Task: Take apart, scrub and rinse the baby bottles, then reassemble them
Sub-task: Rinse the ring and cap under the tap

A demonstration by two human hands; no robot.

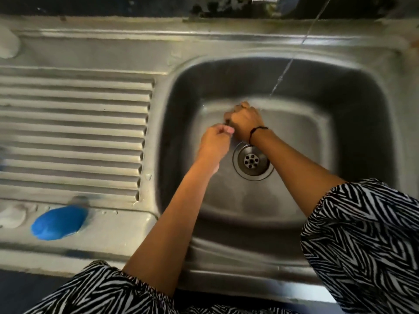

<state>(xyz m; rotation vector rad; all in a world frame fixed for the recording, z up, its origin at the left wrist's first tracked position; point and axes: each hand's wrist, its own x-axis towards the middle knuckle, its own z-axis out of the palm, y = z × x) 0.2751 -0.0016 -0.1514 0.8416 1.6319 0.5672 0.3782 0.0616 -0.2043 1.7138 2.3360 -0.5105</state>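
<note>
Baby bottle parts cannot be made out clearly here: whatever the hands work on is a small dark piece caught between them, too hidden and blurred to name, and it sits above the floor of the sink basin, just beyond the drain. The right hand is curled into a closed grip over that piece, knuckles up, with a dark cord bracelet around its wrist. The left hand lies just beside it, touching or nearly touching, its fingers bent and the thumb and fingertips brought together in a pinch at the same spot; what exactly it has hold of I cannot tell. A thin stream of water slants down from the far side of the basin and lands at the far edge of the right hand. Both forearms reach in over the near rim of the basin, coming out of black-and-white zigzag sleeves. To the left of the basin the steel surface carries a ribbed draining board. Near the front left corner of the basin, on the flat edge of that board, lies a blue oval object, with a pale blurred shape just left of it.
</note>
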